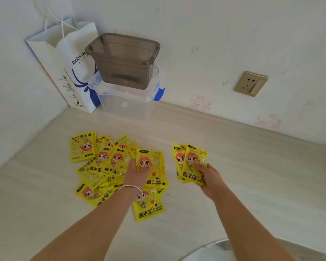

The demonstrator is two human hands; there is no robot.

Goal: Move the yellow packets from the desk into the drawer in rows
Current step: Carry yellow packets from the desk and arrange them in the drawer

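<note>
Your smoky bin (123, 59) sits on one clear lidded box (128, 98); contents unclear. Your right hand (212, 178) holds several packets (191, 164); your left hand (137, 173) grips one packet (150, 166) on the counter (252, 176).

Two hands show: the left hand (137, 173) holds one yellow packet (151, 167), the right hand (211, 178) about three (191, 164); roughly a dozen lie loose (102, 166) around the left hand.

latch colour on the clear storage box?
Blue latch on the clear box, seen in the head view.
</note>
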